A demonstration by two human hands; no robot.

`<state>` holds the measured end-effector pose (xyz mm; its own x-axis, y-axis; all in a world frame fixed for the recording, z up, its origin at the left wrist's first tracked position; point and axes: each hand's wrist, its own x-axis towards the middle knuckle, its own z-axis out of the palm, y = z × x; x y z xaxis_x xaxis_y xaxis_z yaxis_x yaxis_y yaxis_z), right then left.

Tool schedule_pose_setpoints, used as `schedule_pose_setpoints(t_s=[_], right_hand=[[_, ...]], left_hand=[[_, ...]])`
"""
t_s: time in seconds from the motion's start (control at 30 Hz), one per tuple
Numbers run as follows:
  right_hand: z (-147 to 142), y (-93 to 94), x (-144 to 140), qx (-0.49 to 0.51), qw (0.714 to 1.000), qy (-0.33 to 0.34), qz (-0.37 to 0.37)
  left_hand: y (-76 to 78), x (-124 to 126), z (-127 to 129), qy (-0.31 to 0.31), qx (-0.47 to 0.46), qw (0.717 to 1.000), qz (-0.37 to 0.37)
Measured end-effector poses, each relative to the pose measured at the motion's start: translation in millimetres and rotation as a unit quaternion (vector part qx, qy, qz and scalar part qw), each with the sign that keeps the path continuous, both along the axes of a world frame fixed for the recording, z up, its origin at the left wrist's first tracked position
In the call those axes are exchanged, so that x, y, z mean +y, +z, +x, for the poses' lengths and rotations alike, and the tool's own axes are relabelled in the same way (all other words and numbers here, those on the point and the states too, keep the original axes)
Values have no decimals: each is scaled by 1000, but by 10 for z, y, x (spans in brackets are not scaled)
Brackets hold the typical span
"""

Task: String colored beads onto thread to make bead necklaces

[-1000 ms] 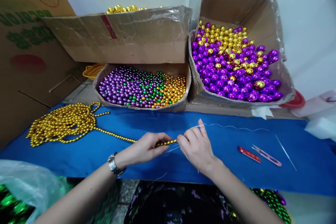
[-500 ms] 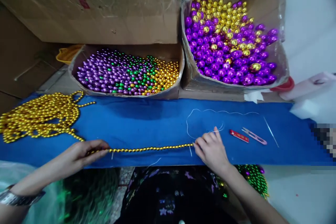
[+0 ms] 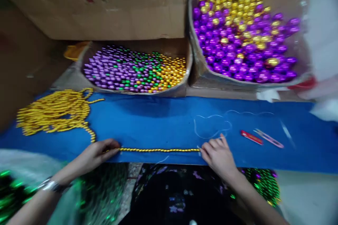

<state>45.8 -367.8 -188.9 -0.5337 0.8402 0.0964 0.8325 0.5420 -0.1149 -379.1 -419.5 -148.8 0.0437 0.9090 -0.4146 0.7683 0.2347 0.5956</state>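
A strand of small gold beads (image 3: 158, 150) lies stretched straight along the near edge of the blue cloth (image 3: 158, 123). My left hand (image 3: 96, 154) pinches it at its left end, where it leads back to a gold bead pile (image 3: 55, 110). My right hand (image 3: 218, 154) pinches the strand's right end, where a thin white thread (image 3: 211, 126) loops away over the cloth. The frame is motion-blurred.
A low cardboard box (image 3: 182, 91) of purple, green and gold beads sits behind the cloth. To its right is a bigger box (image 3: 200, 77) of large purple and gold balls. A red tool (image 3: 251, 137) and pink snips (image 3: 268, 138) lie at right. Green beads (image 3: 261, 182) hang below.
A second ago my hands were close together at the strand's end. They have pulled apart, drawing the gold strand out straight. The view has tilted down and shifted slightly.
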Motion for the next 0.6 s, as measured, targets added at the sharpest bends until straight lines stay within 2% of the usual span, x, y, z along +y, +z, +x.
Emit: schedule_pose_setpoints(t_s=[0.03,0.13,0.37,0.6], right_hand=[[15,-11,-7,8,1000,5,0],[63,-80,-5,2,1000,16,1],[125,-205,4,-4,999,46,18],[99,-165,-5,-10,999,40,13]], left_hand=[[31,-2,23,-35,-15,999,-20],[58,-18,23,-63,4,998,-11],[0,-70,4,-61,50,997,22],[40,-27,113,-65,119,990,27]])
